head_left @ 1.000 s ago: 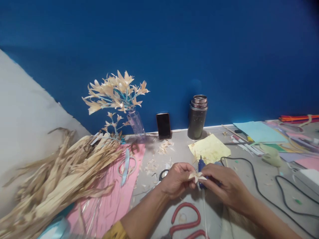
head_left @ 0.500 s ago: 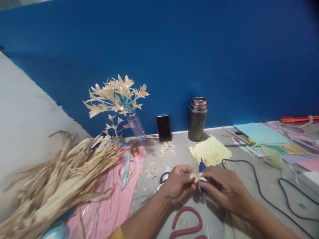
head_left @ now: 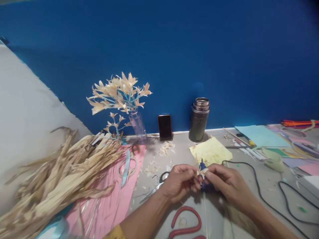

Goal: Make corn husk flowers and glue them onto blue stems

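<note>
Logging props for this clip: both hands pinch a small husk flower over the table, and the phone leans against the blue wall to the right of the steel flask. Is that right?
Not quite. In the head view the phone leans against the wall to the left of the steel flask. The rest holds: left hand and right hand pinch the small husk flower over the table.

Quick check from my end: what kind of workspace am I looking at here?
Likely a home craft table set against a blue wall. Dried husk strips lie heaped at left, finished husk flowers stand in a small vase, and coloured paper sheets and scissors lie about.
</note>
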`<state>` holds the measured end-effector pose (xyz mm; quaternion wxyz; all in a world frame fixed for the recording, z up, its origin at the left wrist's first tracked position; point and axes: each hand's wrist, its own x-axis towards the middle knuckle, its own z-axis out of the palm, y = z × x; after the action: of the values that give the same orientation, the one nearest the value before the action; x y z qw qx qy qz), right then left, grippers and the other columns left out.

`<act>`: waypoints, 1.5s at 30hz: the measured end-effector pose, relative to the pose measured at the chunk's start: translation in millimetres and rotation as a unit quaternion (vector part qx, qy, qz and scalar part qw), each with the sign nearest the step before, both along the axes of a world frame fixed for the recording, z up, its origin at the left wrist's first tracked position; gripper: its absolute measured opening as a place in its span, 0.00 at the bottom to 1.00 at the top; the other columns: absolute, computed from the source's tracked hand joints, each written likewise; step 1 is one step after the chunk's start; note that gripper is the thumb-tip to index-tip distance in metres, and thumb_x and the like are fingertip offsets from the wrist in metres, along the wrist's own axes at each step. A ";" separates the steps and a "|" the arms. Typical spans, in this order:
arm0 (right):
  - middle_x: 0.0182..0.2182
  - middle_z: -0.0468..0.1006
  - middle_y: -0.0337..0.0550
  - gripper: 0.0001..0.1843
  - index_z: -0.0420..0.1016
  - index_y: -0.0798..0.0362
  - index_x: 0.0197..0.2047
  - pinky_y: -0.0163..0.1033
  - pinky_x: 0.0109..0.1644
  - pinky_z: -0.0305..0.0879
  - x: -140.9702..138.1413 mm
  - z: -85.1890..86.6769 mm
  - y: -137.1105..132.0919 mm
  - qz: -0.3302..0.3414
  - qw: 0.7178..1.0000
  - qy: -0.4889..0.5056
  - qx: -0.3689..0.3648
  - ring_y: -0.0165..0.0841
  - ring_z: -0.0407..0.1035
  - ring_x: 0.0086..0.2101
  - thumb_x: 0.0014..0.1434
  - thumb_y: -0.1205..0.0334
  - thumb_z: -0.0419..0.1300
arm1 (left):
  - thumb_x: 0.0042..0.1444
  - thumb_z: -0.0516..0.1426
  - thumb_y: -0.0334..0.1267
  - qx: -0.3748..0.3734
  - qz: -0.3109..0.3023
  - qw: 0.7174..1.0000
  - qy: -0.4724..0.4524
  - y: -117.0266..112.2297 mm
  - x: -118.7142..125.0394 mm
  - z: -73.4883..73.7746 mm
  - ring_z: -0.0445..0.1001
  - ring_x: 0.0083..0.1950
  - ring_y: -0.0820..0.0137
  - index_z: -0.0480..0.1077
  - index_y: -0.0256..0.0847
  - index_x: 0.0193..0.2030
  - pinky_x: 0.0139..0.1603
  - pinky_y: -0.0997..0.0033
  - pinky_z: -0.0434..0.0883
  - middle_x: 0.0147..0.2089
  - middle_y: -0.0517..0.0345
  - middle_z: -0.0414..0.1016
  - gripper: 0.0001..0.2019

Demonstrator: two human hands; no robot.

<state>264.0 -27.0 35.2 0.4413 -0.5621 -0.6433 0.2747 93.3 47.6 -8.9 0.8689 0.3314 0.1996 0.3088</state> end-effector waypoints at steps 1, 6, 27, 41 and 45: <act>0.21 0.75 0.39 0.21 0.73 0.52 0.26 0.34 0.25 0.62 1.3 -0.4 0.5 -0.001 1.000 0.027 -0.015 0.30 0.66 0.21 0.66 0.49 0.55 | 0.43 0.72 0.48 0.001 -0.007 1.000 -0.009 0.6 -0.3 0.7 0.76 0.23 0.71 0.78 0.32 0.37 0.22 0.76 0.69 0.28 0.50 0.80 0.21; 0.21 0.74 0.38 0.21 0.74 0.53 0.26 0.34 0.25 0.60 6.7 -2.4 2.3 0.008 0.991 0.115 -0.064 0.28 0.62 0.20 0.63 0.45 0.58 | 0.47 0.70 0.47 0.024 -0.008 1.000 0.015 3.2 -2.2 4.8 0.75 0.24 0.72 0.79 0.31 0.40 0.22 0.77 0.68 0.28 0.51 0.79 0.21; 0.19 0.70 0.36 0.20 0.68 0.53 0.23 0.34 0.26 0.52 3.9 -2.1 3.8 0.039 0.970 0.153 -0.184 0.26 0.57 0.21 0.59 0.49 0.59 | 0.41 0.72 0.46 0.101 -0.027 0.988 0.115 -2.1 -2.7 4.7 0.73 0.27 0.71 0.79 0.32 0.28 0.33 0.71 0.67 0.26 0.51 0.78 0.17; 0.19 0.69 0.36 0.20 0.68 0.53 0.23 0.34 0.25 0.49 0.2 6.4 1.5 0.051 0.975 0.145 -0.163 0.26 0.56 0.21 0.58 0.46 0.60 | 0.36 0.75 0.45 0.073 -0.042 0.990 0.109 0.4 -4.2 2.0 0.74 0.26 0.70 0.79 0.32 0.26 0.34 0.69 0.70 0.25 0.50 0.79 0.18; 0.21 0.72 0.38 0.20 0.70 0.54 0.26 0.35 0.27 0.52 1.0 2.1 1.0 0.055 0.974 0.162 -0.149 0.28 0.59 0.23 0.60 0.46 0.60 | 0.33 0.76 0.45 0.020 -0.047 0.997 0.053 -0.8 -3.7 -1.2 0.74 0.23 0.70 0.76 0.33 0.24 0.29 0.70 0.69 0.23 0.53 0.77 0.20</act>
<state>265.0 -26.0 37.4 0.4356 -0.5330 -0.5450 0.4786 89.7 46.8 -10.1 0.8639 0.3732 0.2233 0.2539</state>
